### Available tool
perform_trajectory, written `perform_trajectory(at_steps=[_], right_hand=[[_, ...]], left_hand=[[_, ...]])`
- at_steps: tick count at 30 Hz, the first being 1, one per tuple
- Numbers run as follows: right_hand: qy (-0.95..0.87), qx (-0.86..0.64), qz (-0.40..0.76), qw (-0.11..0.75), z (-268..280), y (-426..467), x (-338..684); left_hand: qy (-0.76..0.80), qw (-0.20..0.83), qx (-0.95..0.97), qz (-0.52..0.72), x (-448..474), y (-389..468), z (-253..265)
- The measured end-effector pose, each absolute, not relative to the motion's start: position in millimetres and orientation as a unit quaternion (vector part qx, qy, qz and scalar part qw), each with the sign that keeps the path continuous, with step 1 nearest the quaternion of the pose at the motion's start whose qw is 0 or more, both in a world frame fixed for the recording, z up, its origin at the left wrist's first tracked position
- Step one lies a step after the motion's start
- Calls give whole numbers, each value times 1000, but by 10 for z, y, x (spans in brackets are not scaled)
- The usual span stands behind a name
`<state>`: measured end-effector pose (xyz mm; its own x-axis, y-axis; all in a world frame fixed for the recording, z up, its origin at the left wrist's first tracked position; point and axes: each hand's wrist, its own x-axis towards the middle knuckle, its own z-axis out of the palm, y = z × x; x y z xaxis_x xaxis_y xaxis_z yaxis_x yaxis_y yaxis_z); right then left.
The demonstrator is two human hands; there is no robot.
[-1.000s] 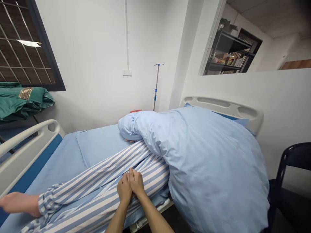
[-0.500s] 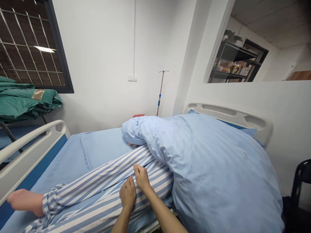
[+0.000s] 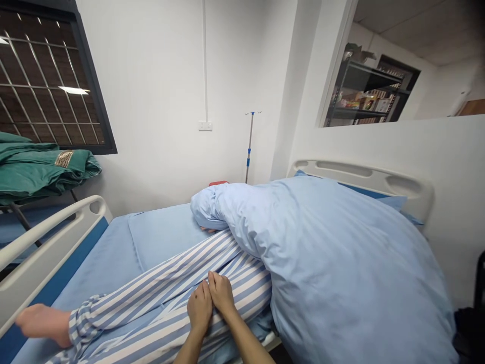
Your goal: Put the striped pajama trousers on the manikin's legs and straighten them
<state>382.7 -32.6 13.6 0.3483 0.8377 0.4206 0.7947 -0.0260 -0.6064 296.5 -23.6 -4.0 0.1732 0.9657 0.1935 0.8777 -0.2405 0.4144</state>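
Note:
My left hand (image 3: 199, 306) is closed in a fist over the near leg of striped trousers (image 3: 151, 331), thumb side up. Beside it, touching or nearly so, my right hand (image 3: 222, 291) forms a fist too, a little farther forward. Nothing shows in either hand, though the undersides of the fists are hidden. Blue and white stripes run along the trousers, worn by a figure lying on the bed. One bare foot (image 3: 44, 323) sticks out at the left. A light blue quilt (image 3: 326, 253) is heaped over the figure's upper part, hiding it.
A bed end board (image 3: 56, 222) stands at the left, another board (image 3: 364, 174) at the right behind the quilt. Beyond the bed rises an infusion stand (image 3: 250, 146). Folded green cloth (image 3: 45, 169) lies at the far left. Dark furniture (image 3: 472, 323) is partly visible at right.
My right fist has come down and closer to my left one; the gap between them has closed. The view has shifted slightly. Quilt and trousers look the same.

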Motion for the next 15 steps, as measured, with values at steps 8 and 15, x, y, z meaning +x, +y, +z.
perform_trajectory(at_steps=[8,15], right_hand=[[-511,-667,97,534,130,-282,3904],[-482,-644,149,575,89,-249,3970]], left_hand=[[526,312,713,342,3178,-65,485],[539,320,650,429,3409,-163,529]])
